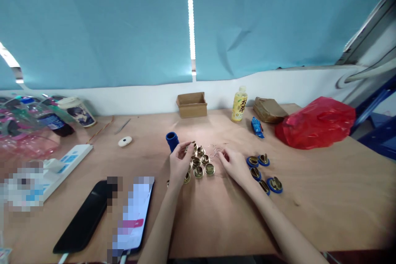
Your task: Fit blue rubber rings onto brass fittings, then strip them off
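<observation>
Over the left side of a cluster of round brass-coloured fittings [198,172], my left hand [179,163] has its thumb and fingers drawn together. A brass piece shows right at its fingertips, but whether they grip it is hidden. My right hand [232,166] is closed in a pinch at a thin wire ring [218,151], to the right of the cluster. More fine rings [212,156] lie beside its fingertips. Just behind my left hand stands a blue hollow cylinder [172,140]. Several brass fittings with blue rims [274,184] sit right of my right hand.
Two phones [89,214] and a white power strip [68,161] lie on the left. A small open cardboard box [192,109], a yellow drink bottle [239,105], a blue packet [257,127] and a red plastic bag [315,123] stand at the back. Bottles [46,117] crowd the far left.
</observation>
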Motion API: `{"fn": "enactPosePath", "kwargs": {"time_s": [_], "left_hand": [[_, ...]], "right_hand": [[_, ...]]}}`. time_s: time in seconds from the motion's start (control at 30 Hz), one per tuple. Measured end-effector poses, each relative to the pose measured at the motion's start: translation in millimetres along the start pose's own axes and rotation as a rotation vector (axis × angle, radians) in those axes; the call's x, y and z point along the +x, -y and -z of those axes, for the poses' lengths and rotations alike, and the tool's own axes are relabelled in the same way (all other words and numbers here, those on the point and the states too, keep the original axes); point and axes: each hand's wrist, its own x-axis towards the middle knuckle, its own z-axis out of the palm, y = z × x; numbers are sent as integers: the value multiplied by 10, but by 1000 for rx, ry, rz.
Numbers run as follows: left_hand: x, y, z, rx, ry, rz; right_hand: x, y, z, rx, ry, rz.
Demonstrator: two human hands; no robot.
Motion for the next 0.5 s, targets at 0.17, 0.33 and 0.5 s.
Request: {"fn": "enactPosePath", "kwargs": {"time_s": [0.17, 0.33, 0.5], "left_hand": [[-33, 93, -27, 200, 36, -89], [-94, 171, -31, 580, 196, -447], [-146, 251, -83, 658, 376, -564]], "right_hand": [[-35, -24, -27, -367, 177, -33], [-38, 37, 9, -397, 170, -37], [-34, 43, -2, -297, 115, -10]]}}
